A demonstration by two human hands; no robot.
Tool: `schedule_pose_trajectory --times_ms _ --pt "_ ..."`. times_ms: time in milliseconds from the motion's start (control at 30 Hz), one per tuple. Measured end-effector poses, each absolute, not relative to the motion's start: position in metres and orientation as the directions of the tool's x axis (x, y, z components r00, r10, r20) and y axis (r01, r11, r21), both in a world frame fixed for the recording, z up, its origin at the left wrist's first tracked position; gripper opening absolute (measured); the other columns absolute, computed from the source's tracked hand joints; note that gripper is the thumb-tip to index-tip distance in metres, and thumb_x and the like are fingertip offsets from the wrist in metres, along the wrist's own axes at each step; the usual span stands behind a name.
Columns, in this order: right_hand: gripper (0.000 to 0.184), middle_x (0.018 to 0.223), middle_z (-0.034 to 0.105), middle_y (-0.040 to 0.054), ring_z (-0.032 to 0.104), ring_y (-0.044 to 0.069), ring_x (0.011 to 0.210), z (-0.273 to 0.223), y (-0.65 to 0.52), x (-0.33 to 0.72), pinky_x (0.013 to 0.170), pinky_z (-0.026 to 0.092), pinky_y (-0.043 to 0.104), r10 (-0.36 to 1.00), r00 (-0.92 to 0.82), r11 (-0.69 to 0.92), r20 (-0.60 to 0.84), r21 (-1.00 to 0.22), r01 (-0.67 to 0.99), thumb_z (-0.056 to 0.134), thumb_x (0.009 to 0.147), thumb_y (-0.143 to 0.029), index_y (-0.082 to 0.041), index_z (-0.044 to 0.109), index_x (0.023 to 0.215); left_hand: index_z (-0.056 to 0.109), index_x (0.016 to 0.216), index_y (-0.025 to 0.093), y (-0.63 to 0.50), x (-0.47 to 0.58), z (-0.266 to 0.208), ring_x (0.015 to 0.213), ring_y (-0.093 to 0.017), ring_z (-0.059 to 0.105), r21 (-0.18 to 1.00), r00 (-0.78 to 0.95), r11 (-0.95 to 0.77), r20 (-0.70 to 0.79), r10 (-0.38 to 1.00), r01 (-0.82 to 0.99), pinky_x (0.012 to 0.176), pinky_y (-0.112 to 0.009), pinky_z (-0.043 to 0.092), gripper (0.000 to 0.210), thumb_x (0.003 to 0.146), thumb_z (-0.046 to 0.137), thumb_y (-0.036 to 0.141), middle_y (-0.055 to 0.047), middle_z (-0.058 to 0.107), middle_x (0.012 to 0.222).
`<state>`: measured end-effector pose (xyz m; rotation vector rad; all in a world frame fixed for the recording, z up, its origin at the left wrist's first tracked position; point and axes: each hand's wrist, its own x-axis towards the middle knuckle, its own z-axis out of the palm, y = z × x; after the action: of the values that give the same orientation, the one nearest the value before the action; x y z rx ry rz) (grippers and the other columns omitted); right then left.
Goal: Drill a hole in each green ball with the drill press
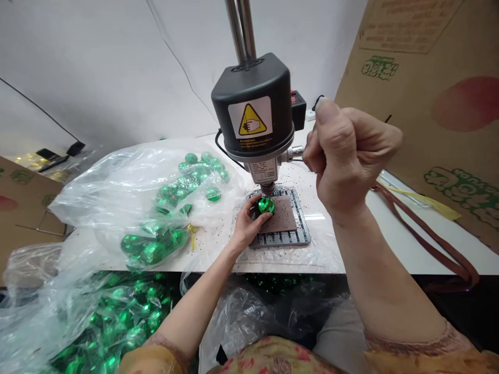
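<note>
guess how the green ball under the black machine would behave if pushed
The green ball looks rounded, so it would probably roll if pushed loose across the flat brown board. Its glossy surface may feel slippery, though the facets could add some bite.

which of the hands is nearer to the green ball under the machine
Left. The left hand holds the green ball; the right hand is raised to the right, beside the machine, apart from the ball.
</note>
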<state>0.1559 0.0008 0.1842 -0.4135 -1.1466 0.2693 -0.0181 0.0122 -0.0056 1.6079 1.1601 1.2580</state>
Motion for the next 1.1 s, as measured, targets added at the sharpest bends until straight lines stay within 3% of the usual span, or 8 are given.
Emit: schedule_pose_trajectory --times_ms 133,367,567,833,933,1100 --pt "0.043 0.044 0.038 -0.0072 0.036 0.002 0.041 0.183 0.001 0.157 0.046 0.028 0.025 0.418 0.388 0.894 0.822 -0.449 -0.011 0.059 0.092 -0.017 -0.018 0.050 0.049 0.059 0.128 0.021 0.010 -0.012 -0.006 0.112 -0.026 0.067 0.921 0.109 -0.310 0.292 0.950 0.238 0.099 -0.042 0.055 0.058 0.077 0.083 0.037 -0.011 0.068 0.125" --pt "0.047 0.042 0.038 -0.0066 0.034 0.003 0.038 0.184 0.002 0.159 0.044 0.031 0.026 0.417 0.375 0.876 0.828 -0.476 0.076 0.063 0.091 -0.032 -0.019 0.049 0.048 0.059 0.125 0.021 0.004 0.000 -0.006 0.109 -0.024 0.067 0.902 0.126 -0.339 0.316 0.940 0.267 0.099 -0.041 0.054 0.052 0.078 0.080 0.029 -0.008 0.069 0.119" --pt "0.046 0.042 0.038 -0.0072 0.034 0.001 0.039 0.196 0.004 0.159 0.046 0.033 0.022 0.463 0.339 0.858 0.819 -0.510 0.059 0.058 0.093 -0.019 -0.017 0.048 0.048 0.059 0.125 0.022 -0.001 0.006 -0.004 0.111 -0.024 0.065 0.904 0.112 -0.331 0.312 0.943 0.271 0.101 -0.040 0.051 0.050 0.080 0.078 0.032 -0.008 0.067 0.122" --pt "0.044 0.043 0.040 -0.0074 0.034 0.001 0.039 0.192 0.003 0.157 0.044 0.030 0.022 0.431 0.366 0.870 0.825 -0.488 0.074 0.058 0.092 -0.016 -0.017 0.050 0.049 0.059 0.119 0.022 -0.002 0.006 -0.007 0.103 -0.021 0.065 0.944 0.062 -0.265 0.258 0.964 0.197 0.093 -0.036 0.052 0.045 0.081 0.079 0.037 -0.006 0.068 0.113" --pt "0.044 0.042 0.037 -0.0062 0.035 0.004 0.039 0.183 0.000 0.156 0.043 0.028 0.027 0.394 0.391 0.888 0.832 -0.455 0.072 0.060 0.091 -0.019 -0.019 0.049 0.049 0.059 0.118 0.023 -0.003 0.007 -0.006 0.102 -0.020 0.065 0.945 0.065 -0.261 0.254 0.965 0.194 0.092 -0.036 0.053 0.044 0.081 0.079 0.037 -0.006 0.068 0.111" --pt "0.045 0.042 0.035 -0.0044 0.035 0.008 0.039 0.172 -0.005 0.156 0.044 0.029 0.032 0.429 0.401 0.854 0.809 -0.508 0.111 0.062 0.091 -0.032 -0.022 0.049 0.050 0.059 0.119 0.023 -0.003 0.007 -0.005 0.106 -0.022 0.064 0.939 0.065 -0.283 0.275 0.959 0.197 0.096 -0.038 0.052 0.044 0.082 0.079 0.036 -0.006 0.067 0.114"
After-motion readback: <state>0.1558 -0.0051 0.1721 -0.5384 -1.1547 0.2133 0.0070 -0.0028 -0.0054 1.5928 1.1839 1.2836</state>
